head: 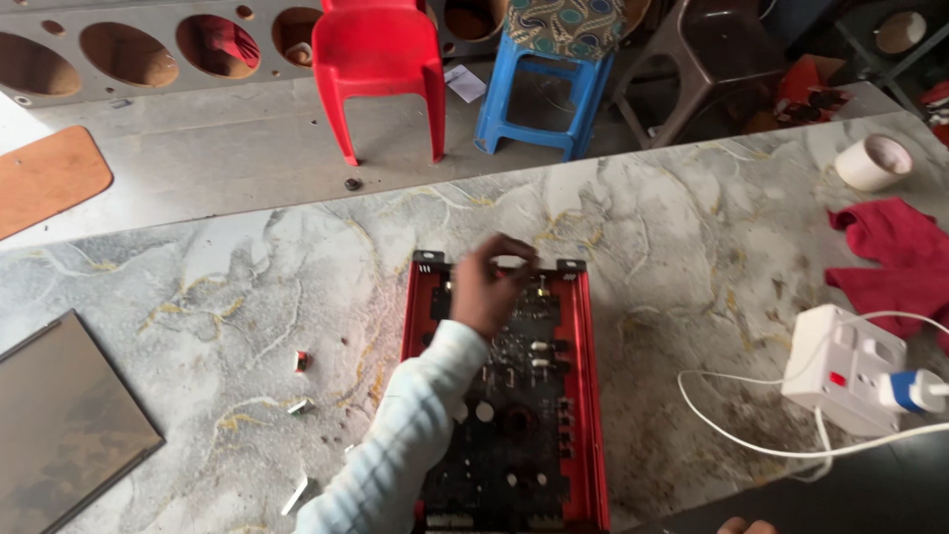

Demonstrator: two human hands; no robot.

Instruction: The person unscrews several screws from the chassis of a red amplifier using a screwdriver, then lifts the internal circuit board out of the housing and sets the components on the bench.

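The left hand, sleeve stretched forward from the near edge, hovers over the far end of the red-cased circuit board, fingertips pinched together; what they pinch cannot be told.

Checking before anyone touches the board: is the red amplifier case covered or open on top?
Open. The red case has no top cover; its dark circuit board lies exposed, the left hand above it.

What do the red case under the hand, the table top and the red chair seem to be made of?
Red case: probably painted metal, with thin straight walls and bolted end brackets. Table top: marble or a marble-look laminate, grey with yellow veins, slightly glossy. Red chair: moulded plastic, one smooth glossy piece.
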